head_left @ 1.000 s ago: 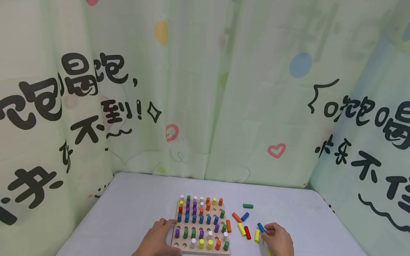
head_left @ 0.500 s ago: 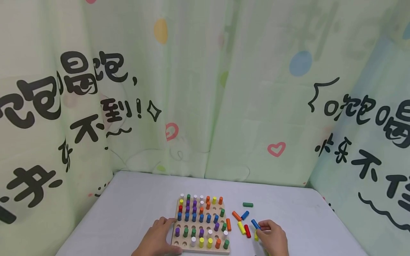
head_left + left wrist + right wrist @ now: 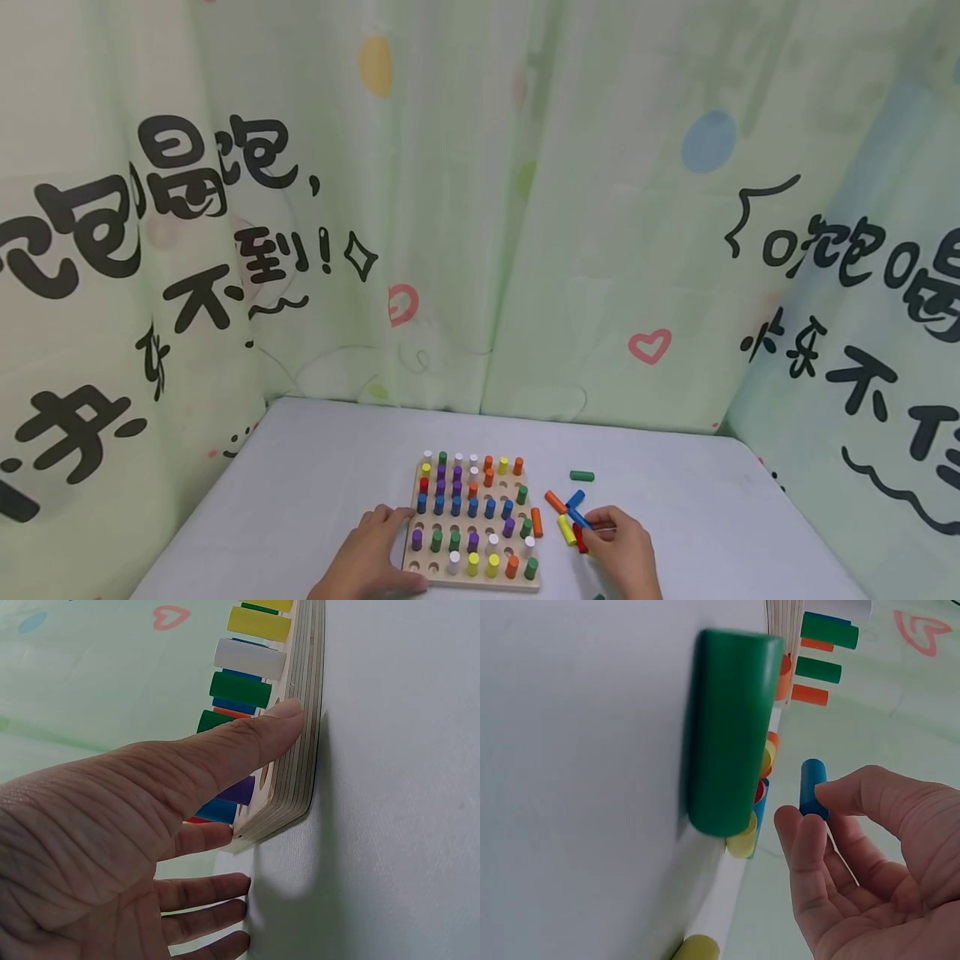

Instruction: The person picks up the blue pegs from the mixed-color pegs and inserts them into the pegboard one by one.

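A wooden pegboard (image 3: pixel 480 582) with rows of coloured pegs lies on the table. At its near left corner my left hand (image 3: pixel 367 554) grips it, the thumb (image 3: pixel 281 724) against the near edge and the index finger round at the left side. To the board's right, my right hand (image 3: pixel 626 550) pinches a blue peg (image 3: pixel 812 784) between thumb and fingertips, above loose pegs. Under and beside that hand lie a red peg (image 3: pixel 580 539), a yellow peg (image 3: pixel 566 530), an orange peg (image 3: pixel 555 502) and another blue peg (image 3: pixel 576 499). Some loose pegs are hidden by the hand.
An orange peg (image 3: pixel 537 522) lies against the board's right side. Farther back is a green peg (image 3: pixel 582 476); another green peg (image 3: pixel 733 735) lies close to the right wrist camera. A printed curtain (image 3: pixel 450 208) surrounds the white table (image 3: pixel 337 450).
My right hand has moved left with the blue peg, toward the board and over the loose pegs. A green peg now shows at the bottom edge. My left hand stays on the board.
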The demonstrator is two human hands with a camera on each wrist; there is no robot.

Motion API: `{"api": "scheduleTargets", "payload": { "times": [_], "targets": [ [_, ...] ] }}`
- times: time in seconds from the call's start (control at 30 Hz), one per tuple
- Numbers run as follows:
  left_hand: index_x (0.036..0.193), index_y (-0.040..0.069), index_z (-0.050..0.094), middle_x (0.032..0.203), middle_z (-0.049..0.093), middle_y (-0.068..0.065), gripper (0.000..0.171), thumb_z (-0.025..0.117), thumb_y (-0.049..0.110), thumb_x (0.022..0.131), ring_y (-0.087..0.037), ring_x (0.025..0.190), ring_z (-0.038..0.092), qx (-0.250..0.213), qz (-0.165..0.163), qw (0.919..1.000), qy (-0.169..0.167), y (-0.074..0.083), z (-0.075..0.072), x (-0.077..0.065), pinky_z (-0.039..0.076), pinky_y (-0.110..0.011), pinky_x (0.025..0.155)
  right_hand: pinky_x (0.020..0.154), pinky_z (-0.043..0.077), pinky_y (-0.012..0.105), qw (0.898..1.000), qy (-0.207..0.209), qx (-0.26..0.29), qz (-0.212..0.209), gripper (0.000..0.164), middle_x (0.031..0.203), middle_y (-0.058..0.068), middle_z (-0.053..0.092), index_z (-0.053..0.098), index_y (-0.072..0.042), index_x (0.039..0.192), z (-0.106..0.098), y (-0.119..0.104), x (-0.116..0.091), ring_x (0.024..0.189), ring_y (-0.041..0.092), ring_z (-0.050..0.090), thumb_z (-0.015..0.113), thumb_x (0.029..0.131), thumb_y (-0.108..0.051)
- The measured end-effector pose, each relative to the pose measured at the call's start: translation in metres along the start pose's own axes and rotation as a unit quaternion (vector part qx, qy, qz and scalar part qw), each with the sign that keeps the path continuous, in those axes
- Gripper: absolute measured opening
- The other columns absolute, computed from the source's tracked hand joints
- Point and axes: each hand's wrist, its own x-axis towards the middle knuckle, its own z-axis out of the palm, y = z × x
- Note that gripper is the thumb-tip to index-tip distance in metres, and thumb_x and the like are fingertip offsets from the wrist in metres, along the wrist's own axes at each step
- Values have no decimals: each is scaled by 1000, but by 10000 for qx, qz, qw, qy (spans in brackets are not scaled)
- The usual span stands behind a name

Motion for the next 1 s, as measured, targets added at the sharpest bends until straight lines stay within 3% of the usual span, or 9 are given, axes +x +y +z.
{"api": "scheduleTargets", "payload": {
  "times": [0.6, 1.0],
  "targets": [
    [128, 9, 57, 108, 53, -12, 93, 88, 54, 52, -27, 92, 48, 169, -56, 9998, 41, 2, 0, 2, 47, -58, 89, 64, 55, 28, 9982, 0, 17, -605, 15, 83, 3, 65, 68, -4, 90, 17, -18, -5, 73, 14, 58, 72, 77, 1],
    [128, 10, 57, 110, 54, -11, 93, 88, 54, 53, -27, 94, 49, 130, -2, 9999, 44, 2, -1, 2, 47, -58, 90, 67, 56, 29, 9949, -247, 2, -975, 12, 86, 2, 67, 69, -5, 91, 27, -28, -4, 75, 12, 60, 71, 80, -3]
  ]
}}
